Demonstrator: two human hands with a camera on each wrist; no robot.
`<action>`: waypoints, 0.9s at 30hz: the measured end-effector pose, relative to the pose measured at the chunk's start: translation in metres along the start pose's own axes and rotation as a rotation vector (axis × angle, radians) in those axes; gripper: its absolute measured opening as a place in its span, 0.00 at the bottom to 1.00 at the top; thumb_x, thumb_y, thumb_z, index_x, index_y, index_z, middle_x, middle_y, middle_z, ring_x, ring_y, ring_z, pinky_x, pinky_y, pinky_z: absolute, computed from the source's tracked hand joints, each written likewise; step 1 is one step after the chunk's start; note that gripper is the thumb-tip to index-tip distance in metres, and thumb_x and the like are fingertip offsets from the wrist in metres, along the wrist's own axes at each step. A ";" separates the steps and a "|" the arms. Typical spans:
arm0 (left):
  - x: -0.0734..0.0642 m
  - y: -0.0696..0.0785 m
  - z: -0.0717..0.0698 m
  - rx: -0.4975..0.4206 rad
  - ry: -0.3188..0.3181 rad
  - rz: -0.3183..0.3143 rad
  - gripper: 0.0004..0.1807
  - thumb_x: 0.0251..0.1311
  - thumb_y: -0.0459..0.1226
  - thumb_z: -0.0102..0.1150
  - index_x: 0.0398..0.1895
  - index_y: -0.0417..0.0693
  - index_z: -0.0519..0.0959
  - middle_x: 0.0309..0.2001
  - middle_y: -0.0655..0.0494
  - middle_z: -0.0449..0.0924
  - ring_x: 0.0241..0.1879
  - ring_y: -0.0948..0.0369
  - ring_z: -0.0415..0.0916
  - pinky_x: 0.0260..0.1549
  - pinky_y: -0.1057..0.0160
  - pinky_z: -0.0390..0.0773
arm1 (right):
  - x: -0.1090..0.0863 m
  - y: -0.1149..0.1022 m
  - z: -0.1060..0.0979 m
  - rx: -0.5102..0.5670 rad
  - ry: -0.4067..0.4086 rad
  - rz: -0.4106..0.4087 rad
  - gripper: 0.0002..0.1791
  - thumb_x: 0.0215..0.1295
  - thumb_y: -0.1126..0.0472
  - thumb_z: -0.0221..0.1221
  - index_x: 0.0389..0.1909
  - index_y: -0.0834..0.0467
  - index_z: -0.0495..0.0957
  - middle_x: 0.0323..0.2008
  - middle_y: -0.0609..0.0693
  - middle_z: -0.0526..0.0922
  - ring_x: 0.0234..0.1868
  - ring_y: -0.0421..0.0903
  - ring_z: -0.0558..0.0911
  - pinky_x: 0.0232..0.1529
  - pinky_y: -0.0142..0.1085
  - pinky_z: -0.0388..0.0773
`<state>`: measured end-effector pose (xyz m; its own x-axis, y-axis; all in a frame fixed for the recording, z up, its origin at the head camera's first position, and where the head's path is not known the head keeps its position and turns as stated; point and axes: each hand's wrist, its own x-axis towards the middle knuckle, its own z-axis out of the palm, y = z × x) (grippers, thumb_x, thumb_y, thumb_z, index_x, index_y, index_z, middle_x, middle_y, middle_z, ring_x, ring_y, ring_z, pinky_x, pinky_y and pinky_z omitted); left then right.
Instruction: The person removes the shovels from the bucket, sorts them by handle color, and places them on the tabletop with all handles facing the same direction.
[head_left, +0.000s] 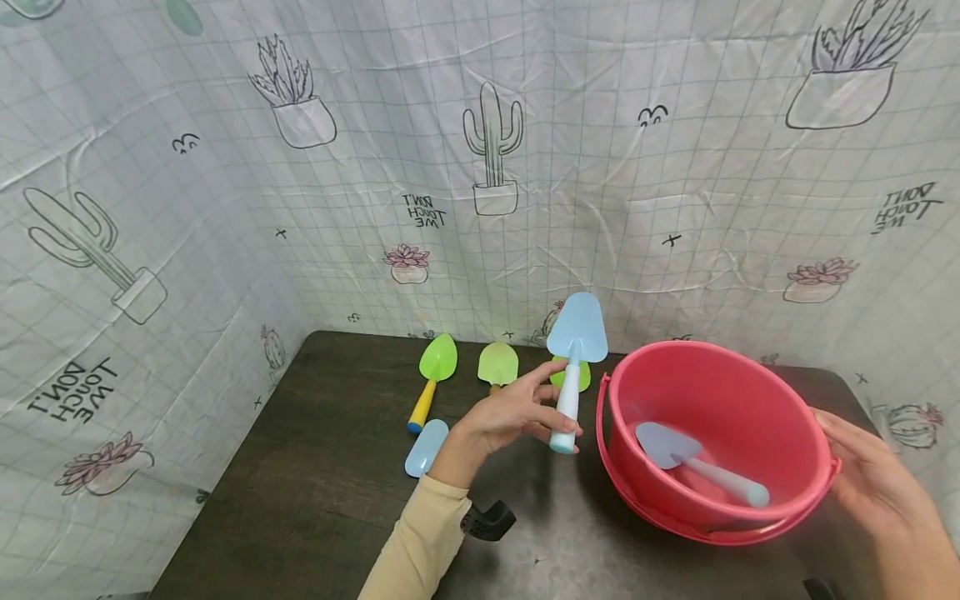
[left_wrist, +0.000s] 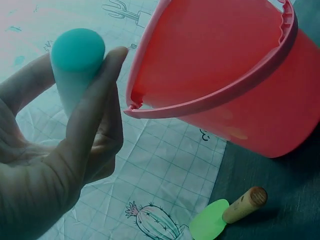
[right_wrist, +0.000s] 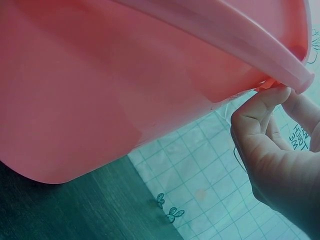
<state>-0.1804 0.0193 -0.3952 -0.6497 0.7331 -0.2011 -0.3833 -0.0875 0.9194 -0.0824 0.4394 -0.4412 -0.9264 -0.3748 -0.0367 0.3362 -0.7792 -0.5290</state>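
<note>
My left hand pinches the pale handle of a toy trowel with a light blue blade. The trowel is held blade up, left of the red bucket, apart from it. In the left wrist view the handle's teal end shows between thumb and fingers. My right hand grips the bucket's right rim, near where its handle joins, with finger and thumb pinched there in the right wrist view. The bucket leans, its mouth toward me. Inside it lies another trowel with a grey-blue blade and pale handle.
On the dark table lie a green trowel with a yellow handle, a pale green shovel, a green-bladed trowel with a wooden handle, and a light blue blade partly behind my left arm. A patterned cloth hangs behind.
</note>
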 end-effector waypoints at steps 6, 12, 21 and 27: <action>-0.002 -0.004 -0.006 -0.013 0.002 0.018 0.42 0.55 0.24 0.59 0.71 0.56 0.55 0.43 0.45 0.76 0.36 0.51 0.83 0.38 0.49 0.81 | 0.001 0.001 -0.001 0.008 -0.048 -0.004 0.31 0.78 0.60 0.23 0.58 0.60 0.76 0.51 0.57 0.81 0.46 0.51 0.83 0.48 0.39 0.79; -0.002 -0.007 -0.010 -0.012 -0.003 0.047 0.36 0.58 0.27 0.57 0.69 0.50 0.56 0.43 0.46 0.78 0.34 0.52 0.83 0.35 0.50 0.82 | 0.002 0.001 -0.001 0.006 -0.071 -0.004 0.32 0.78 0.60 0.22 0.58 0.62 0.76 0.50 0.58 0.81 0.45 0.51 0.83 0.47 0.39 0.79; -0.006 -0.010 -0.015 0.018 0.073 0.031 0.26 0.61 0.30 0.57 0.62 0.44 0.63 0.46 0.45 0.76 0.46 0.37 0.78 0.35 0.50 0.82 | 0.000 0.002 0.000 0.013 -0.071 0.000 0.32 0.78 0.60 0.22 0.58 0.61 0.76 0.51 0.58 0.81 0.46 0.51 0.83 0.47 0.39 0.79; -0.010 -0.021 -0.023 0.006 0.117 0.027 0.25 0.62 0.33 0.59 0.61 0.39 0.65 0.47 0.42 0.77 0.45 0.42 0.80 0.38 0.53 0.81 | -0.002 0.003 0.000 0.015 -0.046 -0.010 0.31 0.78 0.60 0.23 0.58 0.61 0.76 0.51 0.58 0.81 0.48 0.51 0.82 0.49 0.40 0.78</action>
<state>-0.1807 -0.0018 -0.4198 -0.7319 0.6469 -0.2143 -0.3610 -0.1014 0.9270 -0.0798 0.4374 -0.4423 -0.9212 -0.3890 0.0080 0.3293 -0.7904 -0.5165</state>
